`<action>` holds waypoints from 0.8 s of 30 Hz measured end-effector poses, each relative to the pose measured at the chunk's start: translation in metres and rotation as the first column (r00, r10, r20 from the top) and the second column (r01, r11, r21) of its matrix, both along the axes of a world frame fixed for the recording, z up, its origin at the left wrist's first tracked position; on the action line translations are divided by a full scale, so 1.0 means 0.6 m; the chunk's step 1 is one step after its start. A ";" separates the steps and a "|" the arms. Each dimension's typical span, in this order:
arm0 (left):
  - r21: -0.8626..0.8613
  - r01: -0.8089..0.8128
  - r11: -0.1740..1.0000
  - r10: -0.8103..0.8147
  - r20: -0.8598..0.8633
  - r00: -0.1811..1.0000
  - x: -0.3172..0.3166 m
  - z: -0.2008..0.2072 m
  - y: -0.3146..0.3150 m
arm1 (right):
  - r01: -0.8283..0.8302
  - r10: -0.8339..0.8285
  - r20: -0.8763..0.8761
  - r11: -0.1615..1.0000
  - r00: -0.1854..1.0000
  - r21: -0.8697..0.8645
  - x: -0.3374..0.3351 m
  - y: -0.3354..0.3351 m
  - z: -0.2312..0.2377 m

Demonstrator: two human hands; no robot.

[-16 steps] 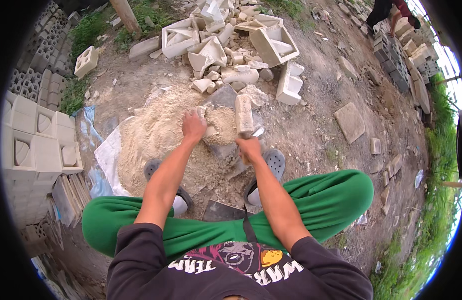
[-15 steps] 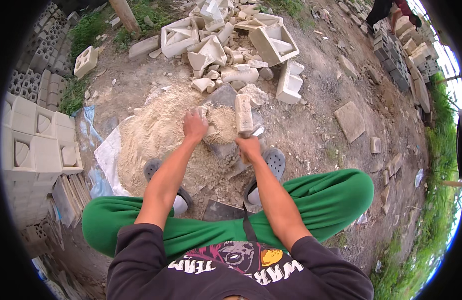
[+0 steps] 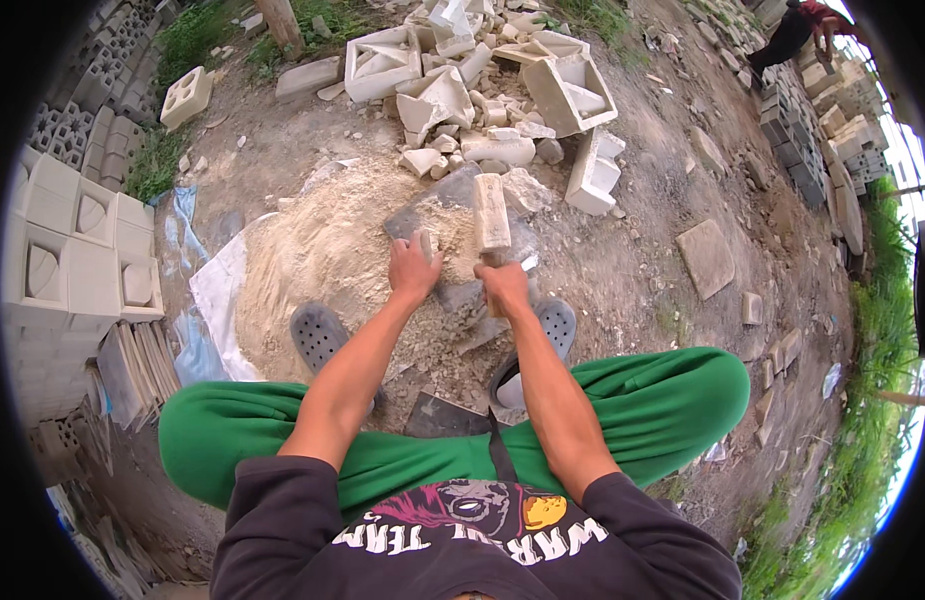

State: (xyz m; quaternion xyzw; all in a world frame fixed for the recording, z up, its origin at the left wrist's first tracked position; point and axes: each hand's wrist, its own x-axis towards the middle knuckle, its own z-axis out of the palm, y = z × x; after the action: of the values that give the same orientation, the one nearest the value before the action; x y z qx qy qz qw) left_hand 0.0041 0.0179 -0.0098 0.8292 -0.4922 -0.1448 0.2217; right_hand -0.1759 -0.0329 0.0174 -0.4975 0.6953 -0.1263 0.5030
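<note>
My right hand [image 3: 504, 288] is closed round the handle of a mallet with a pale, dusty, block-shaped head [image 3: 491, 212]. The head points away from me, over the right part of a dark flat slab [image 3: 408, 215]. Just to its left, my left hand [image 3: 414, 268] has its fingers closed on a small pale stone piece [image 3: 426, 242], partly hidden by the fingers. Pale crushed grit [image 3: 451, 228] lies on the slab between the hands and the far edge. Left of the slab spreads a large heap of sandy powder [image 3: 308, 245].
Broken pale blocks [image 3: 569, 92] and rubble are piled beyond the slab. A white sheet [image 3: 221, 290] shows under the heap's left edge. Pale moulded blocks [image 3: 91, 285] are stacked at left. My grey clogs [image 3: 319, 333] flank the work. Another person [image 3: 786, 45] bends at far right.
My left hand has drawn nearer to me and to the right, closer to the mallet. The mallet stays over the slab. The whole view has shifted slightly.
</note>
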 end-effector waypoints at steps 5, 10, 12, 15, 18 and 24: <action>-0.022 0.017 1.000 -0.019 -0.057 0.998 0.033 -0.045 0.019 | -0.013 0.029 0.256 0.998 0.966 -0.066 0.040 0.016 0.072; -0.016 0.130 0.991 -0.131 -0.154 0.979 0.039 -0.038 0.019 | -0.050 0.063 0.311 0.998 0.948 -0.050 0.036 0.050 0.015; 0.061 0.165 0.984 -0.149 -0.216 0.965 0.033 -0.006 0.003 | -0.060 0.050 0.274 0.998 0.960 0.027 0.017 0.052 -0.026; 0.105 0.146 0.984 -0.114 -0.259 0.959 0.048 -0.008 -0.005 | -0.247 0.247 0.017 0.965 0.969 0.082 0.015 0.029 -0.047; 0.101 0.062 0.993 -0.032 -0.272 0.962 0.060 -0.028 0.010 | -0.079 0.073 0.180 0.997 0.981 0.026 0.039 0.036 0.014; 0.195 -0.040 0.980 0.126 -0.451 0.883 0.045 -0.003 -0.004 | -0.070 0.124 0.259 0.976 0.958 -0.205 0.038 0.033 0.016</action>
State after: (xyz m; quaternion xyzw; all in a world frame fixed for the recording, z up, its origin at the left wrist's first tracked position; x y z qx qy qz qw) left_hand 0.0312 0.0155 -0.0113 0.8080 -0.3740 -0.3720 0.2625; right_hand -0.1534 -0.0133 0.0268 -0.5558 0.5791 -0.2352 0.5481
